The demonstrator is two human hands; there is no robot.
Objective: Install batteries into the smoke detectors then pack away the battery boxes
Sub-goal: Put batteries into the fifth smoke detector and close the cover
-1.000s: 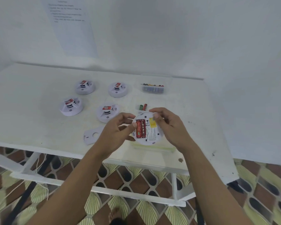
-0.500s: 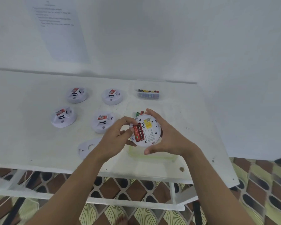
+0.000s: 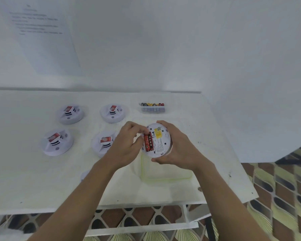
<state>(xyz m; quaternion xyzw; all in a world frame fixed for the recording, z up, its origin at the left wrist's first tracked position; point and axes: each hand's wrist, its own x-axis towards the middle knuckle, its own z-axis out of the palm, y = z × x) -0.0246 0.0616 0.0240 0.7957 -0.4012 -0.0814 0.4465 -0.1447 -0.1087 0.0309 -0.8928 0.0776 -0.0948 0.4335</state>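
Red batteries (image 3: 149, 143) lie in the slot on the back of the white smoke detector (image 3: 161, 142), which is held up just above the table (image 3: 24, 180), near its front edge. The right hand (image 3: 180, 149) is wrapped round the right side of the smoke detector, fingers over the far rim and thumb at the near rim, holding it tight. The left hand (image 3: 126, 146) is just beside the slot, on its left. Its fingers are curled, with a fingertip on the far end of the red batteries and the thumb by their side, so it seems to pinch them. The red batteries lie the long way, from near to far. I think the push down into the slot should come from the left hand, as it is closer. The battery box (image 3: 153, 108) sits well behind, by the wall
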